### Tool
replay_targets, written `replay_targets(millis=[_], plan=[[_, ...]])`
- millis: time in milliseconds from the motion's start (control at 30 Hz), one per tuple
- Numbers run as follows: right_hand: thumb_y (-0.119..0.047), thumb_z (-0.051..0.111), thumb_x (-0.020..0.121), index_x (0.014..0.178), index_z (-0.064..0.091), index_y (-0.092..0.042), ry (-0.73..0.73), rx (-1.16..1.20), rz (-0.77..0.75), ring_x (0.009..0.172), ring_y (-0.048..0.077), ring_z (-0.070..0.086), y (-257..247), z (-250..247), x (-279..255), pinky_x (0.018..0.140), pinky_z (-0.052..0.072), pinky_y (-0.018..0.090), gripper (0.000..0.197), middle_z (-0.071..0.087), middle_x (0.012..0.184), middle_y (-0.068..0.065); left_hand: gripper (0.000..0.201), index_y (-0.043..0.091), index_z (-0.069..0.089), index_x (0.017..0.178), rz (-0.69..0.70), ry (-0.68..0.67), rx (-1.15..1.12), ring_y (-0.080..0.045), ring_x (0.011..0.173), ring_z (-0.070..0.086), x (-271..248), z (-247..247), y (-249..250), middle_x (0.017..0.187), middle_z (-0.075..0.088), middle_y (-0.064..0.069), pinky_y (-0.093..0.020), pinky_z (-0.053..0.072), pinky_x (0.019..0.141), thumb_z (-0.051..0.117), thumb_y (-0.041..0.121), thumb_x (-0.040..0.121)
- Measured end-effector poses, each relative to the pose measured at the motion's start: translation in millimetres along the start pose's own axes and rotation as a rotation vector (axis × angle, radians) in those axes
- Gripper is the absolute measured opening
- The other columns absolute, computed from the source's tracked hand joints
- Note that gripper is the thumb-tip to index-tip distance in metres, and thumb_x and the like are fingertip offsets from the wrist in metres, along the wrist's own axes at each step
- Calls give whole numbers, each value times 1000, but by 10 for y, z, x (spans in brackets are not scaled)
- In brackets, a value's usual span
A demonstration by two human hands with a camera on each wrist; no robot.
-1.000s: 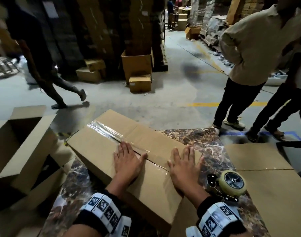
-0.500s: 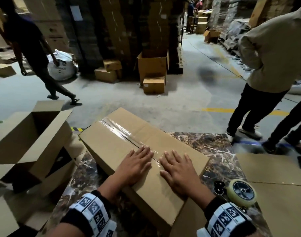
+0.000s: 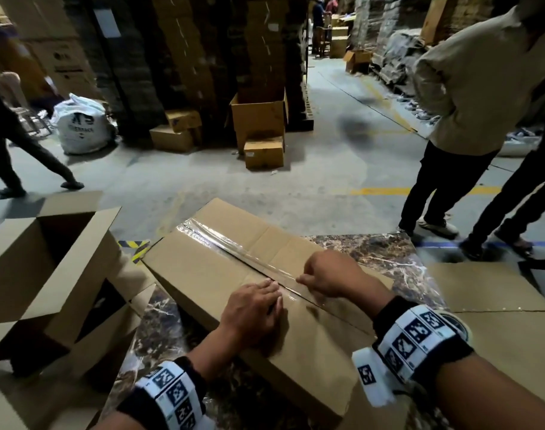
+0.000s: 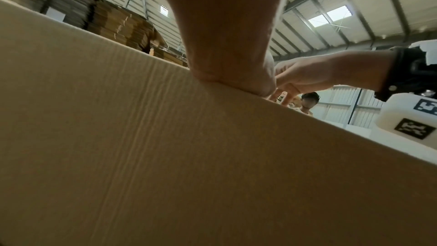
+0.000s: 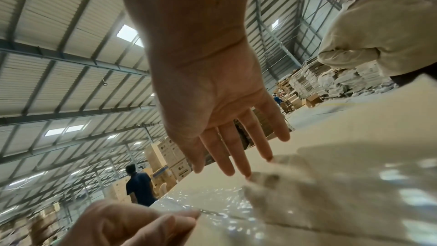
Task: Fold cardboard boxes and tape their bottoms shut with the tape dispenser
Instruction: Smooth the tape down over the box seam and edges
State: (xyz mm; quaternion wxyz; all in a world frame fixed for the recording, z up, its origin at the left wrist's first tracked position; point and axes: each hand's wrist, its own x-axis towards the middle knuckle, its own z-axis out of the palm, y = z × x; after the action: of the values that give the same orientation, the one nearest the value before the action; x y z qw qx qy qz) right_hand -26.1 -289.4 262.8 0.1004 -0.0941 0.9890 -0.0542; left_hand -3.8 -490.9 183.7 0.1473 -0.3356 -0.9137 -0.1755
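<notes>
Centrally, the cardboard box [image 3: 234,274] lies on the marble table [image 3: 389,256], clear tape [image 3: 234,246] along its seam. My left hand [image 3: 252,311] presses flat beside it; my right hand's [image 3: 327,274] straight fingers [image 5: 224,156] touch the tape.

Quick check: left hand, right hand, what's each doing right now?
Left hand: open, flat on the box.
Right hand: open, fingertips pressing the tape along the seam.
</notes>
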Motion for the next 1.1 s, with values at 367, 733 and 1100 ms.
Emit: replay_targets(millis=[367,733,1100], plan=[[-85,3,77,156,-7,-34,-247,-33,40,149,32,-18,-265,491,191,117,-3,59,94,-21,162,8,76,16,34,153,86,-342,68,-21,148,21,317,-22,-558,160,23,-4,-42,19,120,10,61,97],[-91,27,76,153,-15,-36,-432,-27,275,146,33,-27,-529,398,312,109,4,70,104,-34,156,2,106,19,-7,157,63,-603,164,-16,148,-21,356,-60,-960,162,-18,-2,-38,-5,123,-22,78,70],[-82,30,85,154,-17,-24,-344,91,308,145,33,-29,-914,475,192,113,-3,69,103,-31,158,-2,102,11,-8,156,-185,-571,136,-16,148,-21,324,-183,-1424,161,-20,-5,-37,-7,122,-9,76,78]])
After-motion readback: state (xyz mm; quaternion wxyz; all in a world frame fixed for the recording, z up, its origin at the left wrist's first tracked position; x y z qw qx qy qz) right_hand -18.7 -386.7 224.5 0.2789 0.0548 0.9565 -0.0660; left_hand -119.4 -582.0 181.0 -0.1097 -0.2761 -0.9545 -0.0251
